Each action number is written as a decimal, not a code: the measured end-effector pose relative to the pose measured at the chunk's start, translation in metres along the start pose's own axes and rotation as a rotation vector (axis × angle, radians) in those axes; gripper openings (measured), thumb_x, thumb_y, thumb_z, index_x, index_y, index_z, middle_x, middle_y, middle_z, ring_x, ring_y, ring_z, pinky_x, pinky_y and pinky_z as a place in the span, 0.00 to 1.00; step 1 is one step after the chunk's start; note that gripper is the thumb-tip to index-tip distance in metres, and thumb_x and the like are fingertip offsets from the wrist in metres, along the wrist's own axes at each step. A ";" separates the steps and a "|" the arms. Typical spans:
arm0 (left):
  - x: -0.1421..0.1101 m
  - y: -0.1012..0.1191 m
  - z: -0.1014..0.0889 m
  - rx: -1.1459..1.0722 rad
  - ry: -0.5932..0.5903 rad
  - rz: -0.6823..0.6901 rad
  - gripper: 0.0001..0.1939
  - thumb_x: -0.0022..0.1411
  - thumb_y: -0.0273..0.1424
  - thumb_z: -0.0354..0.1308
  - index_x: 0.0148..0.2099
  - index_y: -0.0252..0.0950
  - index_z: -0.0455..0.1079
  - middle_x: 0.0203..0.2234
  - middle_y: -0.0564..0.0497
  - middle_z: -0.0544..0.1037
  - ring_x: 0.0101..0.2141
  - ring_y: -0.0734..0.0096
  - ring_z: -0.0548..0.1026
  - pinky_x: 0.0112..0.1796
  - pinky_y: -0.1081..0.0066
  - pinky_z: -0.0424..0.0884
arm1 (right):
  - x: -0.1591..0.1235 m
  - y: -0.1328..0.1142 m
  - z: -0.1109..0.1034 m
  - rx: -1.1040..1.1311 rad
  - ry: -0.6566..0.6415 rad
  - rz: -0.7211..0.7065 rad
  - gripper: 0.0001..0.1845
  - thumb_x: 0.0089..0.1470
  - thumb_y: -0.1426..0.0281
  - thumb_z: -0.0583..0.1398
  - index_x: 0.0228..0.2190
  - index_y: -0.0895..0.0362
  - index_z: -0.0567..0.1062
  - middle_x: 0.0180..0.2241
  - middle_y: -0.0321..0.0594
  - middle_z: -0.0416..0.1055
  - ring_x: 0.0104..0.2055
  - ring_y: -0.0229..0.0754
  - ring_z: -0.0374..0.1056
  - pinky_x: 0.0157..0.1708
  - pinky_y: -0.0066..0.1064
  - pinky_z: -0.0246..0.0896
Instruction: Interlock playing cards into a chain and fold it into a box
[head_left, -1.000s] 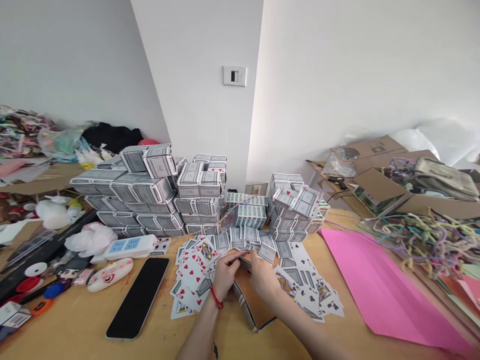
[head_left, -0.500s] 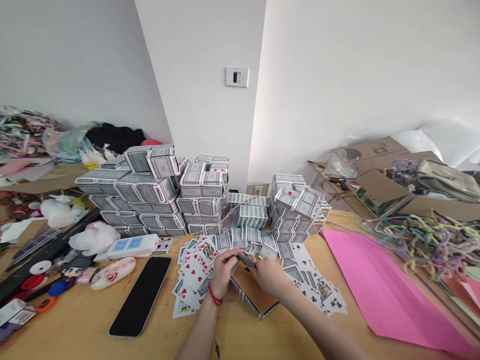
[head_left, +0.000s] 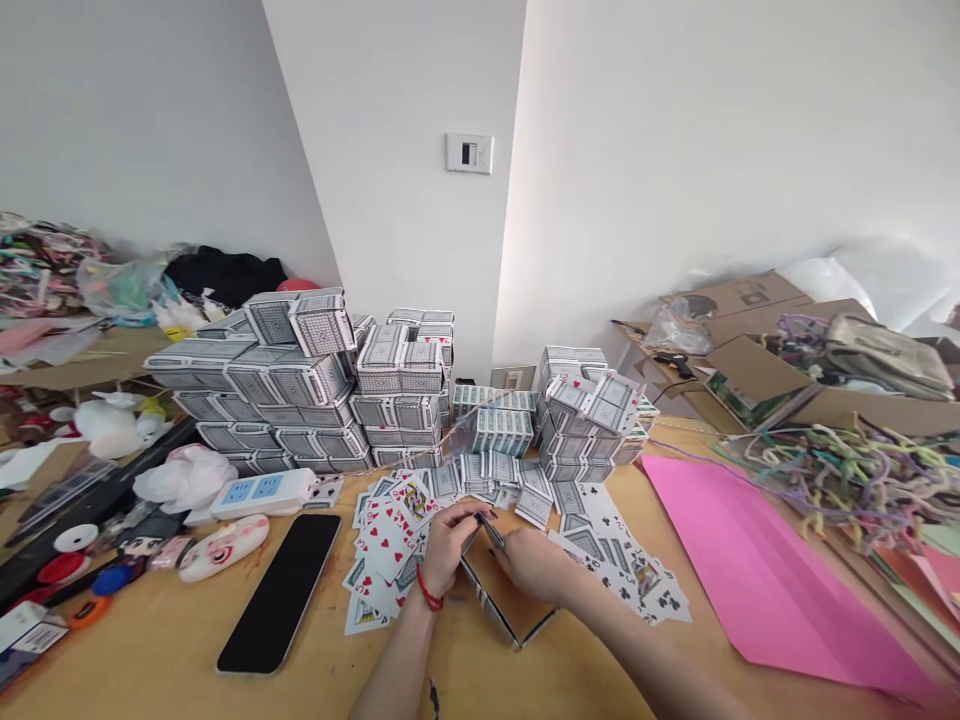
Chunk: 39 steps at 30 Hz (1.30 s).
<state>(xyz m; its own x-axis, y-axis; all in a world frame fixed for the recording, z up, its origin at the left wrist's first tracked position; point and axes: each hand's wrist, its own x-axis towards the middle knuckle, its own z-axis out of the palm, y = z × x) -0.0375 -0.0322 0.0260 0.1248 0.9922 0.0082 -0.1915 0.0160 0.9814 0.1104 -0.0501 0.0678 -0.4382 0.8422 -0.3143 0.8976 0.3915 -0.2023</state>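
Observation:
My left hand (head_left: 448, 545), with a red cord bracelet (head_left: 429, 592) at the wrist, pinches one end of a playing card (head_left: 491, 529) seen nearly edge-on. My right hand (head_left: 531, 560) has its fingers closed on the card's near side. Both hands are over a brown cardboard box (head_left: 517, 598) with patterned, card-like sides. Face-up heart cards (head_left: 391, 540) are spread left of my left hand. Club cards (head_left: 637, 585) lie beyond my right forearm. Small folded card pieces (head_left: 495, 468) stand behind my hands.
Stacked card blocks (head_left: 292, 385) rise at the back left, another stack (head_left: 581, 430) at the back right. A black phone (head_left: 279, 592) and a power strip (head_left: 262, 492) lie on the left. Pink paper (head_left: 765, 570) lies right, near tangled pipe cleaners (head_left: 862, 480).
The card between my hands has turned steeper, more edge-on. My right hand has shifted slightly down and its fingers now point more inward. My left hand stays nearly in place.

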 end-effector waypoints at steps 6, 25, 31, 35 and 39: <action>0.000 -0.004 0.001 0.045 -0.033 0.023 0.13 0.48 0.24 0.50 0.33 0.33 0.75 0.30 0.48 0.79 0.34 0.64 0.74 0.39 0.67 0.68 | 0.002 0.000 -0.007 -0.002 -0.014 0.016 0.19 0.54 0.67 0.47 0.28 0.61 0.75 0.30 0.52 0.75 0.31 0.49 0.70 0.26 0.31 0.55; 0.003 0.004 -0.003 0.150 -0.123 0.068 0.14 0.47 0.23 0.49 0.33 0.34 0.74 0.30 0.48 0.78 0.38 0.61 0.73 0.43 0.64 0.65 | 0.008 0.083 -0.003 0.385 0.323 0.300 0.27 0.36 0.78 0.60 0.43 0.58 0.65 0.41 0.47 0.63 0.39 0.46 0.63 0.32 0.29 0.51; -0.002 0.016 -0.004 0.291 -0.132 0.263 0.12 0.49 0.23 0.48 0.32 0.35 0.72 0.36 0.46 0.75 0.41 0.62 0.71 0.44 0.62 0.63 | 0.011 0.097 0.012 0.654 0.422 0.231 0.07 0.36 0.76 0.60 0.24 0.57 0.69 0.31 0.38 0.63 0.32 0.40 0.61 0.31 0.28 0.53; -0.010 0.034 0.005 0.687 -0.074 0.378 0.07 0.52 0.27 0.51 0.34 0.37 0.69 0.35 0.47 0.73 0.41 0.62 0.68 0.44 0.60 0.62 | 0.009 0.101 0.022 0.914 0.456 0.147 0.06 0.43 0.66 0.58 0.23 0.57 0.68 0.20 0.33 0.62 0.22 0.35 0.58 0.23 0.27 0.53; -0.015 0.044 0.027 1.112 -0.040 0.415 0.11 0.47 0.37 0.59 0.33 0.38 0.66 0.32 0.48 0.71 0.39 0.57 0.66 0.43 0.55 0.61 | 0.012 0.098 0.034 1.162 0.501 0.090 0.17 0.46 0.55 0.56 0.27 0.57 0.66 0.17 0.31 0.61 0.16 0.32 0.54 0.17 0.25 0.50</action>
<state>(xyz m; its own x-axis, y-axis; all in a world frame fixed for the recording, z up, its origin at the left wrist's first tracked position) -0.0216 -0.0498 0.0740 0.2867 0.8913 0.3512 0.7235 -0.4417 0.5305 0.1913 -0.0147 0.0123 -0.0841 0.9958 -0.0367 0.2413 -0.0154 -0.9703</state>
